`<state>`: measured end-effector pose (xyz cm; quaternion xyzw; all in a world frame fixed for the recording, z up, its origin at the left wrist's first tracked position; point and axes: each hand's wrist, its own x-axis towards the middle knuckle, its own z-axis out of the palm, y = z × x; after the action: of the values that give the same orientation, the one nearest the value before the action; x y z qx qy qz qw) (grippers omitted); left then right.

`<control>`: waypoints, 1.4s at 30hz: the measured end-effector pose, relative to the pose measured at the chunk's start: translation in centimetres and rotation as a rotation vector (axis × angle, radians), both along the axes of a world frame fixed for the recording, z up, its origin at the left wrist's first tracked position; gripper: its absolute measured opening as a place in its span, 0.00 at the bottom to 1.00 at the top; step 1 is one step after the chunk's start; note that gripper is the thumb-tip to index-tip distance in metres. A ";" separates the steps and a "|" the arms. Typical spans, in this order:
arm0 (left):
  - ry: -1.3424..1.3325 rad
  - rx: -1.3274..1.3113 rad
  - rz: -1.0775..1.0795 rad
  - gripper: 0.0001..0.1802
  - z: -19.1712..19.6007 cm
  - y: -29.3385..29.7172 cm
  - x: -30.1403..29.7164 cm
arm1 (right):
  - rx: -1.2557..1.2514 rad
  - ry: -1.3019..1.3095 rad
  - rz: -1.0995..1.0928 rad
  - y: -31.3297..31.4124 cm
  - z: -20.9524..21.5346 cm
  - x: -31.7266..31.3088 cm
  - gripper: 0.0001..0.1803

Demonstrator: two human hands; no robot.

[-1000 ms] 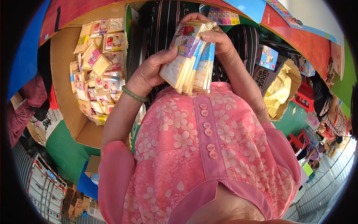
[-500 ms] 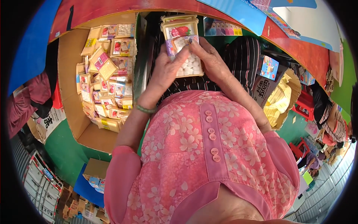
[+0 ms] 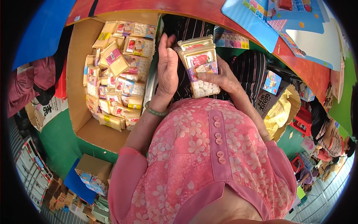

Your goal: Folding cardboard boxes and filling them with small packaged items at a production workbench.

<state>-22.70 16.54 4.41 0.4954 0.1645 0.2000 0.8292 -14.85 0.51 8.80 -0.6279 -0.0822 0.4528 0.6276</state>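
Note:
My right hand point(image 3: 226, 79) grips a small stack of clear-fronted packs point(image 3: 204, 87) above my lap, thumb across the front one. That pack shows white pellet-like pieces and a label with a strawberry picture. My left hand point(image 3: 168, 72) is raised beside the stack, apart from it, fingers stretched out and nothing in them. To its left, an open cardboard carton point(image 3: 82, 121) holds a jumbled pile of similar packs point(image 3: 116, 87), some face up and some turned over.
A red table point(image 3: 149, 8) curves across the far side, with blue printed cardboard sheets point(image 3: 253, 22) at its right. Right of my legs is a carton with yellow paper point(image 3: 279, 108). A red stool point(image 3: 301, 123) and other people are farther right; a person's maroon sleeve point(image 3: 35, 87) shows at left.
My left hand has let go of the packs and moved left, opening out. The right hand keeps the stack, now lower in the picture and slightly right. The whole view has shifted somewhat.

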 end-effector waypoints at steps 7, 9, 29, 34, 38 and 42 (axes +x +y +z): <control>-0.119 0.543 -0.049 0.21 1.1 1.7 0.9 | -0.013 0.083 0.058 0.2 -0.3 -0.1 0.39; -0.053 0.547 -0.023 0.15 0.3 0.9 1.1 | -0.043 0.070 0.034 0.1 -0.6 -0.1 0.37; 1.185 1.037 0.354 0.41 -9.0 19.0 -7.7 | -0.014 0.039 -0.027 0.9 -0.7 -0.7 0.33; 1.263 1.062 0.359 0.37 -8.5 20.6 -6.4 | -0.014 0.054 -0.063 0.6 -0.6 -0.5 0.33; 1.230 1.018 0.272 0.36 -8.1 21.1 -6.2 | -0.014 0.081 -0.106 0.7 -0.5 -0.3 0.33; 1.347 0.883 0.217 0.35 -9.3 22.2 -5.4 | -0.027 0.077 -0.121 0.7 -0.5 -0.5 0.32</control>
<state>-28.05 38.75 -4.85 0.7721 0.5812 -0.0151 0.2566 -15.32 1.21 8.29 -0.6222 -0.0140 0.4389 0.6481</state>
